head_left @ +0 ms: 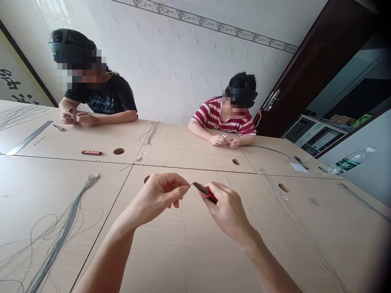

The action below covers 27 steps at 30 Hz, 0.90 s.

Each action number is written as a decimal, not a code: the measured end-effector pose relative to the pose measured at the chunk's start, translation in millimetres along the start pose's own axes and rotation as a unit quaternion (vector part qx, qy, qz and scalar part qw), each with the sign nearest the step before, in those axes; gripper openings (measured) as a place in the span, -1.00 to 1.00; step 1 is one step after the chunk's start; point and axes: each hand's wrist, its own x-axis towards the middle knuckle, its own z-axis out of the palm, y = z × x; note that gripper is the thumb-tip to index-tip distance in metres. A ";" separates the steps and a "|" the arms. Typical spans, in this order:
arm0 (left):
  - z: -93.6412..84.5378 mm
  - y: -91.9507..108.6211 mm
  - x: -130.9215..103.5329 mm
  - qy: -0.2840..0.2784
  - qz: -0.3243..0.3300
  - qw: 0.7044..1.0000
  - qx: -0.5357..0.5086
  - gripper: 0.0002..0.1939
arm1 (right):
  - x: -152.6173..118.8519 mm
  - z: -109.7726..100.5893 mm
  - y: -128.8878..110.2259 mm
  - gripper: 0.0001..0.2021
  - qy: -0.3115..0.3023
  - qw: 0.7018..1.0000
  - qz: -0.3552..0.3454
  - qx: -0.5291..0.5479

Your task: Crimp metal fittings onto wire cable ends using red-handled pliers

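Note:
My left hand (161,197) pinches the end of a thin wire (184,228) between thumb and forefinger, above the middle of the table. The wire hangs from the fingers down towards the near edge of the view. In my right hand (227,207) are pliers (201,188) with red handles, their dark tip pointing left. That tip is close to the small wire end at my left fingertips; whether they touch is too small to tell.
A bundle of grey-green wires (65,226) lies on the table (146,260) at left. Two people sit across it, hands on small items. A red lighter (91,152), table holes, a steel ruler (30,137) and a bottle (351,162) are farther off.

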 end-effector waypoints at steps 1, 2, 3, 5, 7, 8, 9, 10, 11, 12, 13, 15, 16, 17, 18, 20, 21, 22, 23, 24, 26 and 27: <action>-0.2 0.3 -0.7 -0.004 -0.006 1.000 0.014 -0.78 | -0.5 -1.3 0.6 -0.69 -0.001 1.000 -0.003 -0.007; -0.3 0.6 -1.4 -0.009 -0.012 1.000 0.026 -0.76 | -1.0 -2.6 1.1 -0.69 -0.002 1.000 -0.006 -0.014; -0.5 0.8 -2.3 -0.012 -0.018 0.999 0.037 -0.75 | -1.5 -3.9 1.3 -0.69 -0.001 1.000 -0.009 -0.020; -1.5 0.6 -4.8 -0.021 -0.030 0.998 0.048 -0.73 | -2.3 -6.2 1.0 -0.68 -0.001 0.999 -0.013 -0.031; -4.0 -0.4 -8.1 -0.035 -0.042 0.998 0.043 -0.71 | -3.1 -8.2 0.2 -0.68 -0.003 0.999 -0.016 -0.038; -6.0 -1.3 -9.9 -0.044 -0.048 0.997 0.038 -0.70 | -3.6 -9.1 -0.3 -0.69 -0.004 0.999 -0.017 -0.039; -8.6 -2.4 -11.7 -0.054 -0.052 0.997 0.035 -0.69 | -4.2 -9.8 -0.7 -0.69 -0.005 0.999 -0.018 -0.040; -11.7 -3.9 -13.2 -0.064 -0.050 0.996 0.032 -0.69 | -4.8 -10.5 -1.0 -0.70 -0.005 0.999 -0.018 -0.039; -15.4 -5.9 -14.3 -0.070 -0.042 0.996 0.029 -0.69 | -5.4 -11.0 -1.1 -0.70 -0.004 0.999 -0.020 -0.038; -19.3 -8.6 -15.0 -0.077 -0.031 0.996 0.026 -0.71 | -6.0 -11.4 -1.2 -0.70 -0.003 0.999 -0.023 -0.037; -23.5 -12.0 -15.1 -0.083 -0.019 0.996 0.018 -0.73 | -6.5 -11.6 -1.2 -0.71 -0.001 0.999 -0.025 -0.036; -31.0 -21.0 -13.8 -0.085 0.008 0.996 -0.016 -0.76 | -7.4 -11.6 -1.1 -0.71 0.004 0.999 -0.029 -0.034; -33.8 -26.0 -12.3 -0.078 0.022 0.996 -0.049 -0.77 | -7.8 -11.3 -1.1 -0.70 0.005 0.999 -0.029 -0.032; -35.6 -30.7 -10.4 -0.064 0.039 0.993 -0.095 -0.78 | -8.1 -10.7 -1.1 -0.70 0.004 0.999 -0.026 -0.031; -36.0 -34.6 -8.2 -0.048 0.059 0.985 -0.154 -0.78 | -8.3 -9.8 -1.1 -0.70 0.002 0.999 -0.022 -0.028; -32.6 -38.4 -3.3 -0.023 0.088 0.949 -0.303 -0.76 | -8.7 -7.4 -1.3 -0.70 -0.001 1.000 -0.015 -0.022; -28.9 -37.8 -0.8 -0.017 0.097 0.918 -0.384 -0.75 | -8.8 -6.0 -1.5 -0.70 -0.001 1.000 -0.013 -0.018; -24.1 -35.8 1.6 -0.015 0.102 0.880 -0.464 -0.75 | -8.9 -4.6 -1.8 -0.70 0.000 1.000 -0.012 -0.013; -18.7 -32.7 3.7 -0.013 0.106 0.837 -0.537 -0.75 | -9.1 -3.2 -2.2 -0.70 0.001 1.000 -0.011 -0.008; -13.2 -29.0 5.6 -0.012 0.108 0.794 -0.599 -0.75 | -9.3 -1.9 -2.6 -0.70 0.001 1.000 -0.011 -0.003; -3.5 -21.9 8.4 -0.013 0.110 0.722 -0.683 -0.76 | -9.9 -0.2 -3.8 -0.71 -0.002 1.000 -0.009 0.004; 0.0 -19.1 9.5 -0.013 0.107 0.701 -0.705 -0.76 | -10.3 0.2 -4.5 -0.71 -0.003 1.000 -0.009 0.005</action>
